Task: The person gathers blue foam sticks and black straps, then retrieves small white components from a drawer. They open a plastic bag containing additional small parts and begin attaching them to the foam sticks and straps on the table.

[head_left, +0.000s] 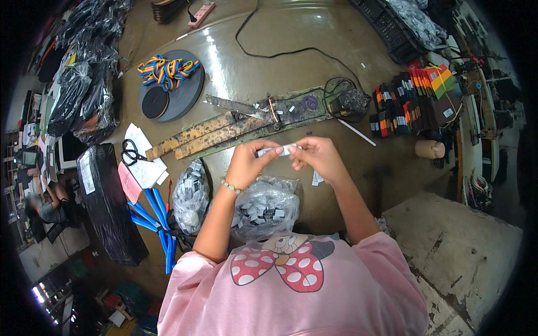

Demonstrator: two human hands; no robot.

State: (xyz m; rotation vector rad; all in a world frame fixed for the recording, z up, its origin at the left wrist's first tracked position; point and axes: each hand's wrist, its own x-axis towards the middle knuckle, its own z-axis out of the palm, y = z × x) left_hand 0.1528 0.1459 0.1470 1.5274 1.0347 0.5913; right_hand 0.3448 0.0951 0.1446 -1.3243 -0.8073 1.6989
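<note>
My left hand [246, 161] and my right hand [319, 158] meet over the table, both closed in a pinch. Between their fingertips runs a small white strip [286, 150], which looks like a folded label; its surface is too small to make out. Just beyond my hands lies a long worn board [224, 137] with yellow and dark patches, a metal piece and small white bits on it. Close to my left forearm sit a clear plastic bag [268, 210] of small dark and white labels and a narrower similar bag [191, 193].
Black scissors [132, 153] rest on white papers at the left, near blue straps [159, 224]. Behind them is a grey disc [188, 95] with rainbow cord [168, 70]. A black cable [280, 55] crosses the far table. Bundled coloured bands [400, 101] and a brown roll [430, 149] are at the right.
</note>
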